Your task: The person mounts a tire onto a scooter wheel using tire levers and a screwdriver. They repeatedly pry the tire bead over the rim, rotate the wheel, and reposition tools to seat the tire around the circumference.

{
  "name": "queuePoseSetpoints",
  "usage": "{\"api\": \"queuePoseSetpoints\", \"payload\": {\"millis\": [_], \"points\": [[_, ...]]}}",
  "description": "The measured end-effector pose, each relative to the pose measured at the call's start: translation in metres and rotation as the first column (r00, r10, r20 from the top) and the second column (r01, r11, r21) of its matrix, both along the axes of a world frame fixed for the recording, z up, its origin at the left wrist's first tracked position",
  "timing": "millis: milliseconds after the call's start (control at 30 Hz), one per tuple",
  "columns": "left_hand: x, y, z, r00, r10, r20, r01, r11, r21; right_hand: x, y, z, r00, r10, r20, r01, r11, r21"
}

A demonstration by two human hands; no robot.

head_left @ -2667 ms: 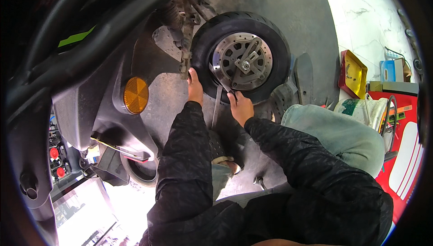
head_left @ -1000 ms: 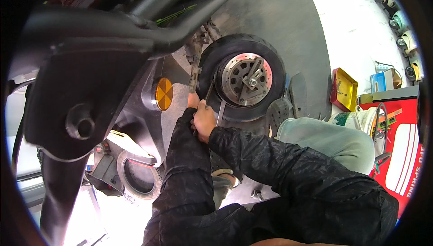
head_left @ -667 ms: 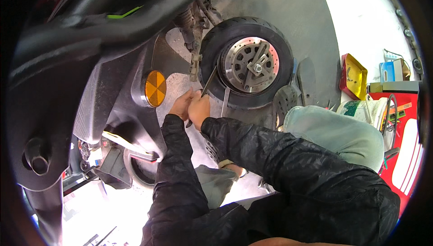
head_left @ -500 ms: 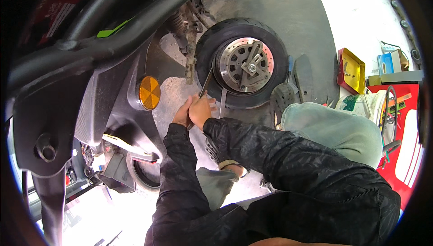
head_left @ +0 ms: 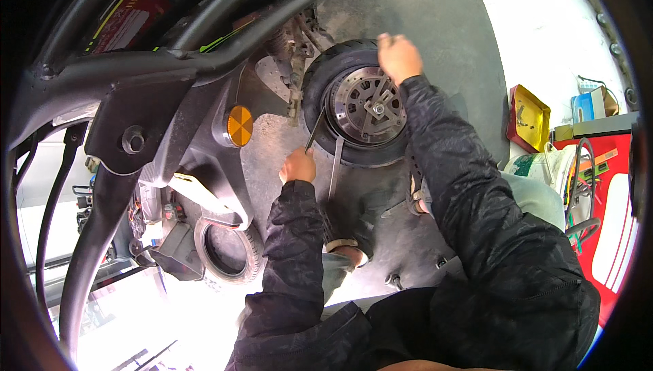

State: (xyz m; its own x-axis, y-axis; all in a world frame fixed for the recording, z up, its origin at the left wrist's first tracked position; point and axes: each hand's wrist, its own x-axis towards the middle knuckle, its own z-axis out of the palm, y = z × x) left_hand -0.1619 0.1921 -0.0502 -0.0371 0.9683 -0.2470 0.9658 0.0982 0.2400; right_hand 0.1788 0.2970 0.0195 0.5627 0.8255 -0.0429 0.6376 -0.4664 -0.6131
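From the head view, one small wheel (head_left: 360,102) stands on the floor. The left hand (head_left: 298,165) has its fingers closed around one thin metal bar (head_left: 314,129) poking at the tyre. The right hand (head_left: 399,57) grips the tyre top. A second bar (head_left: 335,167) leans beside it.

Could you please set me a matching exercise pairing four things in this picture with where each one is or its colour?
Things:
1. Left hand
2. Right hand
3. Reflector
4. Tray

Descriptions:
A. Round and orange, on the dark scooter body
B. Yellow inside, on the floor to the right
C. On top of the tyre
D. Gripping a thin tool at the wheel's left edge

Pairs: 1-D, 2-C, 3-A, 4-B
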Motion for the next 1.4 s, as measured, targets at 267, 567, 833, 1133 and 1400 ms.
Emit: {"api": "queuePoseSetpoints", "payload": {"millis": [267, 567, 833, 1133, 1400], "points": [[0.015, 0.009, -0.019, 0.992, 0.053, -0.111, -0.041, 0.993, 0.114, 0.08, -0.031, -0.094, 0.95, -0.23, -0.211, 0.227, 0.973, -0.035], [-0.015, 0.039, -0.057, 0.987, -0.115, -0.115, 0.145, 0.941, 0.305, 0.075, -0.032, -0.11, 0.953, -0.299, -0.047, 0.302, 0.95, 0.079], [-0.005, 0.055, -0.034, 0.975, -0.13, -0.179, 0.158, 0.975, 0.157, 0.084, -0.015, -0.125, 0.979, -0.201, -0.026, 0.202, 0.972, 0.119], [0.026, 0.028, -0.028, 0.994, 0.033, -0.103, -0.016, 0.987, 0.161, 0.087, -0.011, -0.129, 0.982, -0.181, -0.049, 0.184, 0.98, 0.072], [0.02, 0.044, -0.046, 0.985, 0.021, 0.171, -0.043, 0.991, 0.126, 0.088, -0.015, -0.127, 0.973, -0.194, -0.123, 0.199, 0.98, 0.028]]}}
